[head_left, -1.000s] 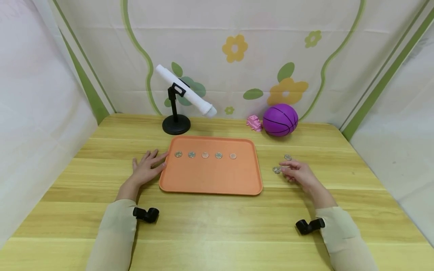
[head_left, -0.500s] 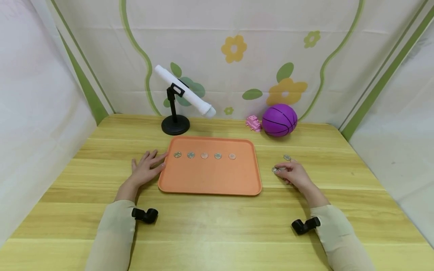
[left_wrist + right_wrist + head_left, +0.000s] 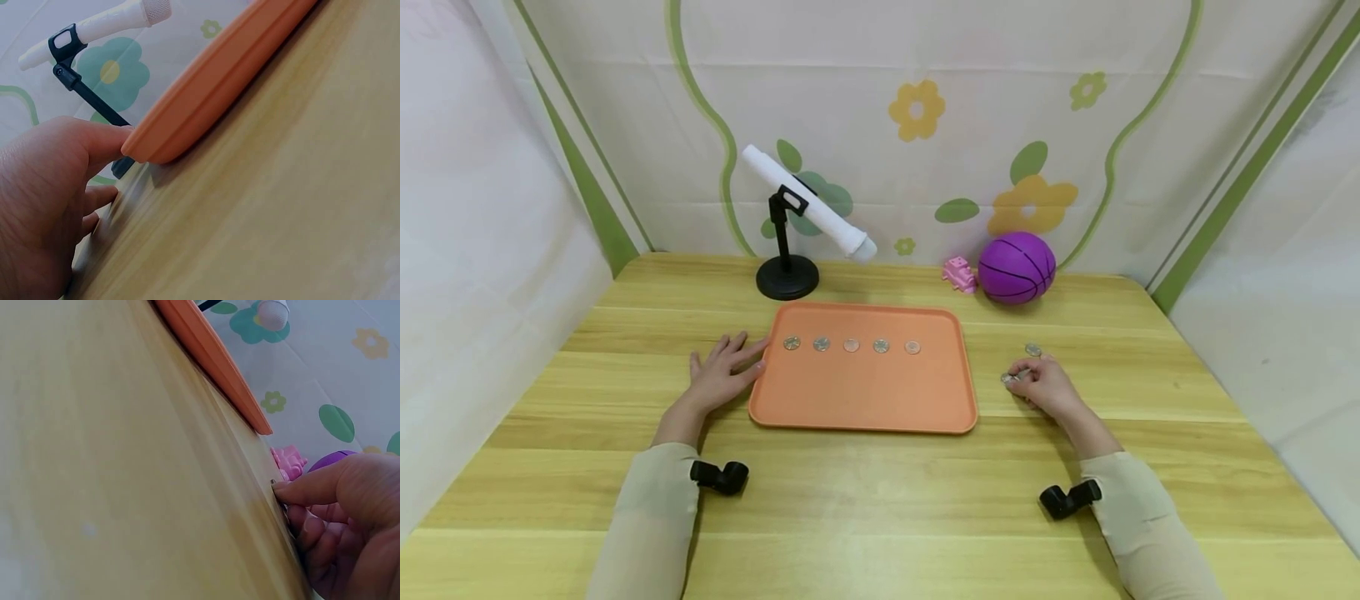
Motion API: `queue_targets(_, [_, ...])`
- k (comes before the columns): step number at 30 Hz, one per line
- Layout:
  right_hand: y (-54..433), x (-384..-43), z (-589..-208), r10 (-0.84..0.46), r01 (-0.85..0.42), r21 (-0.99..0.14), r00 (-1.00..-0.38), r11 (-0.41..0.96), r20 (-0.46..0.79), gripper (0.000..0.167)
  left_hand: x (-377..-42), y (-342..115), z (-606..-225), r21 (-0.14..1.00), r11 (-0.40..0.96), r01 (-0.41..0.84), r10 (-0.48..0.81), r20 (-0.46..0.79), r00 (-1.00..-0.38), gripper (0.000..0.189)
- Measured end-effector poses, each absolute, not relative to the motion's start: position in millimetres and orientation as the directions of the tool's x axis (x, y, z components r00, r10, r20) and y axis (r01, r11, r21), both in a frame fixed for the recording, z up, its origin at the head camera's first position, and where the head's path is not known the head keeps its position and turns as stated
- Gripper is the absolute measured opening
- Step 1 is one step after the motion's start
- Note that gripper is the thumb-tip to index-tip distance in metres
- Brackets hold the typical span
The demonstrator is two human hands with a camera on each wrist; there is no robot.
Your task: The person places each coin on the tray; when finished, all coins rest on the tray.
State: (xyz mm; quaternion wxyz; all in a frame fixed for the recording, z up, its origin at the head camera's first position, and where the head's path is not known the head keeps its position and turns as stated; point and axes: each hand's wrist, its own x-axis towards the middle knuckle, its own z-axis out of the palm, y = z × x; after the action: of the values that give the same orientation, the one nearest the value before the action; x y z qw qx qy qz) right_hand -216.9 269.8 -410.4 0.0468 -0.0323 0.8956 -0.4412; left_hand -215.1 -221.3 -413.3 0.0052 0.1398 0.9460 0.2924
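My left hand (image 3: 718, 379) lies with spread fingers on the table, its fingertips at the left rim of an orange tray (image 3: 865, 404). In the left wrist view the thumb touches the corner of the tray. Several coins (image 3: 851, 345) form a row across the tray's upper half. Right of the tray, my right hand (image 3: 1047, 388) pinches a silvery coin (image 3: 1005, 378) at the tabletop, fingers curled and partly covering it. Just behind that hand lies another coin (image 3: 1033, 350). In the right wrist view, the thumb (image 3: 289, 489) presses at the coin's edge.
Behind the tray stands a white microphone (image 3: 812, 204) on a black stand (image 3: 787, 277). A pink toy (image 3: 959, 274) and a purple basketball (image 3: 1017, 267) sit at the back right. A flowered cloth (image 3: 850, 100) hangs along the table's rear edge.
My right hand has moved slightly left onto the nearer coin, its thumb and fingers closing on it. My left hand stays at the tray's rim.
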Motion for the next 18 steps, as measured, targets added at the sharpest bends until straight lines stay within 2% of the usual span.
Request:
queue_targets(7, [269.9,-214.9,-411.4,-0.113,-0.077,-0.754,-0.994,0.652,0.003,0.015,-215.2,-221.7,-413.1,0.556,0.79,0.26,0.269,0.068,-0.961,0.05])
queue_targets(18, [268.7,-212.9,-415.3,-0.096,-0.142,-0.725,-0.99,0.674,0.104,0.016,-214.3,-221.1,-412.2,0.557,0.79,0.257,0.268,0.064,-0.961,0.05])
